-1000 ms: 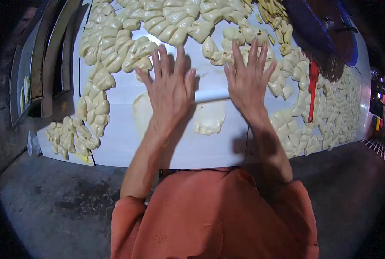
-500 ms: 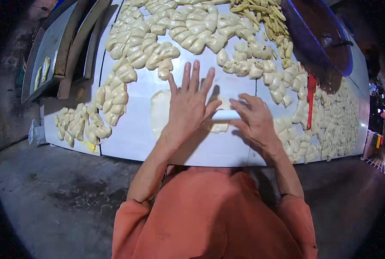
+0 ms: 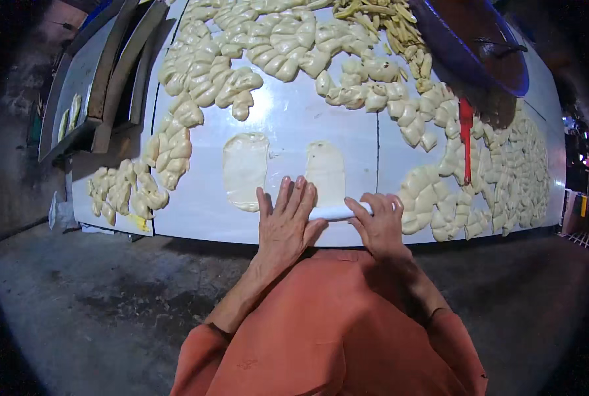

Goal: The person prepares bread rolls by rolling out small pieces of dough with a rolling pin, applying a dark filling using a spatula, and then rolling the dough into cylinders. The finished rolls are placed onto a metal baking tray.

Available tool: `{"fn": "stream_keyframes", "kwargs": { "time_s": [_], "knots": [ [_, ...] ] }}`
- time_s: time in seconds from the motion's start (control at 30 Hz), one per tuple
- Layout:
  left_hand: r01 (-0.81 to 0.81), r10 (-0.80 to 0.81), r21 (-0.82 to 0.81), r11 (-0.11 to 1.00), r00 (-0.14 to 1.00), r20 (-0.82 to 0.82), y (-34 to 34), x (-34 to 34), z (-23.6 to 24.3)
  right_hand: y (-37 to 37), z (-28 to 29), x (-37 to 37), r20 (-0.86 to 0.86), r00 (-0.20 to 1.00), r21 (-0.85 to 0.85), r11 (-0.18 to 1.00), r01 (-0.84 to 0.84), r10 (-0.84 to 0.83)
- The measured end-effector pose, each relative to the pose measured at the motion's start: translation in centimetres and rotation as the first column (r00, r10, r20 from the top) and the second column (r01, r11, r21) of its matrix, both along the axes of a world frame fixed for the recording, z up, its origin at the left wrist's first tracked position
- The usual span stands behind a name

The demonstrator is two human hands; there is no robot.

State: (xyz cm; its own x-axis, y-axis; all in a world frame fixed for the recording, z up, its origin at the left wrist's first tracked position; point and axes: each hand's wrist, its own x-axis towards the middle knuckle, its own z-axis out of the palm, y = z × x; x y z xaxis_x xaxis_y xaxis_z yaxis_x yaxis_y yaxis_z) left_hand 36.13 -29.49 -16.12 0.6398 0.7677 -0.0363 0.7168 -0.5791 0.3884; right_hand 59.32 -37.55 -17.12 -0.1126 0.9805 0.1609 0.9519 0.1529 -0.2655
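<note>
A white rolling pin (image 3: 331, 212) lies across the near end of a flat, elongated dough sheet (image 3: 325, 170), close to the table's front edge. My right hand (image 3: 383, 224) has its fingers curled over the pin's right end. At the other end, my left hand (image 3: 283, 223) is stretched out flat, its thumb side against the pin and its fingertips pointing away from me. Left of that sheet is a second flattened dough oval (image 3: 245, 170), apart from both hands. The pin's left tip is hidden by my left hand.
Many dough pieces (image 3: 288, 43) cover the back of the white table, with more on the left and right. A red-handled tool (image 3: 466, 138) lies among those on the right. Peeled banana-like pieces (image 3: 400, 30), a blue basin (image 3: 469, 43) and metal trays (image 3: 86, 86) sit farther back.
Both hands and the rolling pin have come toward me, down to the near end of the dough. The right-hand sheet, mostly covered before, now shows long and flat.
</note>
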Motion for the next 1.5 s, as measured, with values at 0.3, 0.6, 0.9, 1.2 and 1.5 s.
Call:
{"fn": "stream_keyframes", "kwargs": {
  "time_s": [0.3,0.6,0.9,1.2,1.5],
  "knots": [
    [-0.141,0.147,0.079,0.987,0.986,-0.075,4.6,1.0,0.6,7.1,1.4,-0.2,-0.005,0.999,-0.085,0.996,0.034,-0.034],
    [-0.253,0.247,0.344,0.904,0.967,0.062,18.2,4.7,-2.7,18.7,0.8,1.6,0.136,0.968,0.191,0.964,0.184,-0.212],
    [-0.288,0.163,0.379,0.88,0.93,0.329,18.7,1.8,0.8,13.9,0.7,4.7,-0.157,0.983,0.042,0.995,-0.095,0.1],
    [0.109,-0.113,0.129,0.986,0.993,0.027,9.7,3.1,1.6,12.3,2.8,1.5,-0.152,0.979,0.048,0.99,-0.131,0.137],
    [0.072,-0.071,0.055,0.996,0.997,-0.017,9.2,1.9,-0.2,12.6,0.8,1.0,-0.023,0.985,-0.091,0.981,-0.172,0.171]
  ]
}}
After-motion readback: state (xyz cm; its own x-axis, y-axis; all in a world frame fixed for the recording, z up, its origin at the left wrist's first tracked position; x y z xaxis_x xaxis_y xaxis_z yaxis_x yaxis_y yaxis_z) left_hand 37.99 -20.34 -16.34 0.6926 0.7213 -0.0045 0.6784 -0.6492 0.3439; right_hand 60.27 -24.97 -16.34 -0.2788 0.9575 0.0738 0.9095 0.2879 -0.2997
